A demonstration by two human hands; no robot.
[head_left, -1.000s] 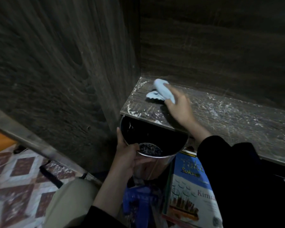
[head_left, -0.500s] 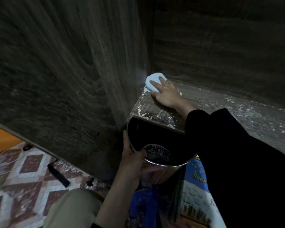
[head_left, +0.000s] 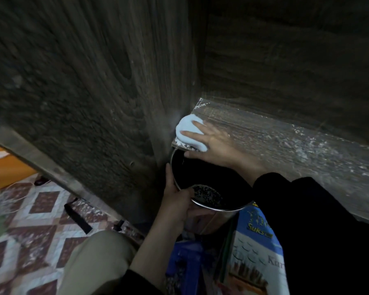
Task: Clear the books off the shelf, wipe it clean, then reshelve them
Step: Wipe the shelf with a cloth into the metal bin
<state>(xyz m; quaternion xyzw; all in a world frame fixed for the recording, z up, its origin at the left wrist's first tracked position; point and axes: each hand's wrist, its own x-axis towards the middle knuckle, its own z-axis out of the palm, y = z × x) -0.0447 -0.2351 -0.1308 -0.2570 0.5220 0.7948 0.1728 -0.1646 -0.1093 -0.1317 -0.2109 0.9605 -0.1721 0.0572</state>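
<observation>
Pale blue-white cloth (head_left: 188,133) sits bunched at the front left corner of the shelf (head_left: 285,145), hard against the bookcase's side panel (head_left: 94,92). The right hand (head_left: 217,147) lies flat on it, fingers spread and straight, pressing rather than pinching, with the thumb down at the shelf's front edge. At six o'clock from the cloth, tucked just under that edge, the left hand (head_left: 177,201) holds a steel pot (head_left: 211,207), its grip curled round the rim at about eight o'clock of the mouth; dark grit lies in the bottom. No book shows on the shelf board; a blue-covered book (head_left: 256,252) and others lie below, at five o'clock from the pot. White dust (head_left: 307,150) speckles the board off toward three o'clock. From where I stand this looks like the wiping step, sweeping crumbs over the lip into the pot. To do it well I would hold the palm flat and draw the cloth straight toward six o'clock, so the dirt drops inside the rim and not onto the books beneath. The rim should sit snug against the shelf's underside, leaving no gap. The mouth covers only this corner, so the pot ought to slide toward three o'clock with each pass. The seam by the side panel probably needs a fingertip pushed through the cloth.
</observation>
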